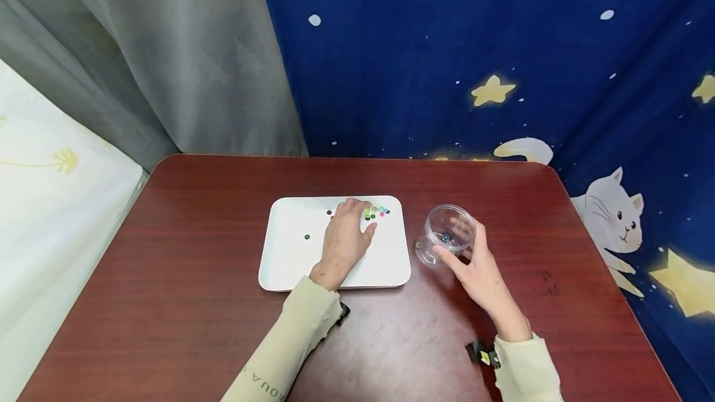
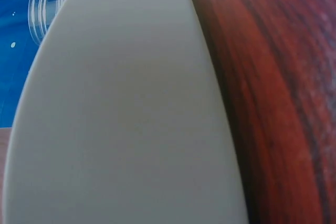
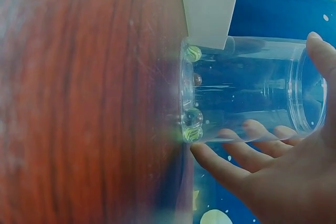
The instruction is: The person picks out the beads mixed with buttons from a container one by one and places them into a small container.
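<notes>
A white tray (image 1: 287, 265) lies on the table, with several small coloured marbles (image 1: 382, 212) grouped in its far right corner. My left hand (image 1: 343, 237) reaches into the tray beside this group, fingers bent towards the far rim and thumb spread apart. Its fingertips are partly hidden from the head view. Right of the tray stands a clear plastic jar (image 1: 432, 228), open at the top, with a few glass marbles (image 3: 193, 116) at its bottom. My right hand (image 1: 480, 272) holds the jar, thumb near the rim and fingers round the far side.
A dark green marble (image 1: 307, 237) lies alone in the tray's left half, and dark marbles (image 1: 329, 212) sit near the left hand's fingers. The reddish-brown table (image 1: 184, 278) ends at a blue curtain (image 1: 402, 67) and a grey curtain (image 1: 184, 48).
</notes>
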